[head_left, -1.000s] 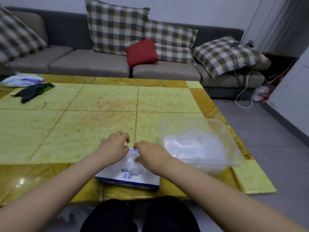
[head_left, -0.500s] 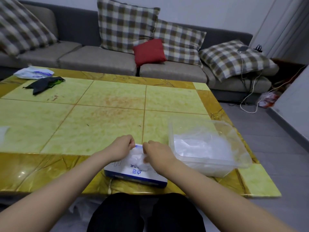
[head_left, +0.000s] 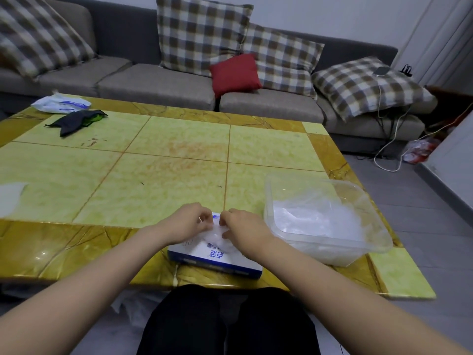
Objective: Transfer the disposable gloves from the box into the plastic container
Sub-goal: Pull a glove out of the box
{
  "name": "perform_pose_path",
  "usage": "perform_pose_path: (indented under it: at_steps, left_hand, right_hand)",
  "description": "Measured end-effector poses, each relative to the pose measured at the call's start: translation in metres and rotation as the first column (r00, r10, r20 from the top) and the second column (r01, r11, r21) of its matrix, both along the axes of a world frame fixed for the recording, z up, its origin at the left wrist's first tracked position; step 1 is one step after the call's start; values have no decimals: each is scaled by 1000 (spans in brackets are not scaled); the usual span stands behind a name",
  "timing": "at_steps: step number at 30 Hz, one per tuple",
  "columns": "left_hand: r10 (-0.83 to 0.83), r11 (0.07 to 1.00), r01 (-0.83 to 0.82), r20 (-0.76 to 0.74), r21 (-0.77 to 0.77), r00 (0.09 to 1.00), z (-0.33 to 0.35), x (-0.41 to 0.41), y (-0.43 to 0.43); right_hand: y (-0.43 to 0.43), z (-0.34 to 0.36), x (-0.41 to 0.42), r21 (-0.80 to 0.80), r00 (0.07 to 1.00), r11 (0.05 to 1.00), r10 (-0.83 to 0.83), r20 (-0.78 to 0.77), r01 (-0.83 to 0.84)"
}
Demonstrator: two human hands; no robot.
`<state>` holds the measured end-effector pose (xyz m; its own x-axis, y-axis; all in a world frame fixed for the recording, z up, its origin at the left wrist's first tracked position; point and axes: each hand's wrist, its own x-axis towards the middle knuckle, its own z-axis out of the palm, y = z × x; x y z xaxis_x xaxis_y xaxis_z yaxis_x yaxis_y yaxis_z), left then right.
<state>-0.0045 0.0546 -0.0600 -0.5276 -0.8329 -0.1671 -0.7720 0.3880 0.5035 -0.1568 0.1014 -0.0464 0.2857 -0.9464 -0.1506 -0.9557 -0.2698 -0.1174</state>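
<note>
A second ago both hands sat low over the opening of the glove box [head_left: 214, 255] with hardly any film showing. Now a crumpled wad of clear disposable gloves [head_left: 218, 236] stands up out of the slot between them. The left hand [head_left: 190, 223] has its fingers curled and pinches the wad's left side. The right hand [head_left: 242, 231] pinches it from the right, thumb tucked under (how deep the fingers reach into the slot cannot be told).

The box lies flat at 6 o'clock on the tiled surface [head_left: 153, 175], right at the near edge. The plastic container [head_left: 267, 201] stands just beside it at about 2 o'clock and already holds a loose heap of transferred gloves [head_left: 313, 222].

So another batch looks to be coming free. The wad probably still has to clear the slot before being carried to 2 o'clock over the container's rim.
</note>
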Motion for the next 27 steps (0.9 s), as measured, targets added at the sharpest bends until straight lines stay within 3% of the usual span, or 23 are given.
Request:
perform_pose_path:
  at_steps: [4, 8, 14, 20, 27]
  left_hand:
    - [66, 998, -67, -130, 2, 989, 2, -2, 0]
    - [157, 986, -131, -306, 104, 939, 0, -6, 3]
    - [246, 968, -202, -376, 151, 893, -2, -8, 6]
    - [124, 990, -115, -112, 79, 986, -9, -12, 6]
    - [140, 990, -140, 45, 4, 989, -10, -25, 6]
  right_hand:
    - [-2, 1, -1, 20, 996, 997, -79, 50, 78]
    - [-2, 5, 1, -5, 999, 999, -40, 2, 40]
    - [-1, 8, -1, -37, 995, 995, -88, 51, 90]
    - [2, 16, -1, -2, 977, 989, -145, 156, 147]
    - [5, 25, -6, -21, 946, 978, -197, 256, 209]
